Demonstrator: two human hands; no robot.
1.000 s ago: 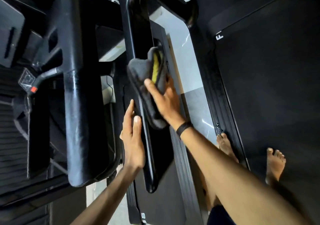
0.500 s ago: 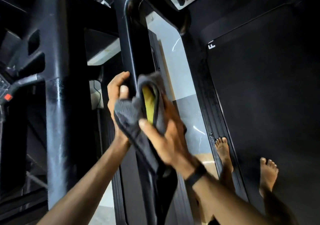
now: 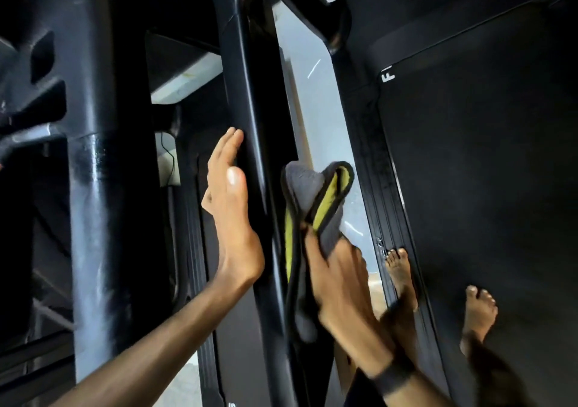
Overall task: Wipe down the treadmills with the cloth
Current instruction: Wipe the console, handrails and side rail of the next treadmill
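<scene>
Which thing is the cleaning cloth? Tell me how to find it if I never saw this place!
Find the tall shiny black handrail post running up the middle of the picture. Just right of it, the right hand grips the cloth against the post, while the left hand lies flat on the post's other side. The cloth is grey and fuzzy with a bright yellow-green inside, the only colourful thing among the black treadmill parts.

The room is dim and most of it looks black. A strip of pale, shiny floor (image 3: 300, 100) runs down the middle of the frame, with a thin bright streak of light on it. In the upper left middle sits a light grey ledge (image 3: 184, 81). Below it, a thin dark cable (image 3: 169, 156) hangs over a white patch.
</scene>
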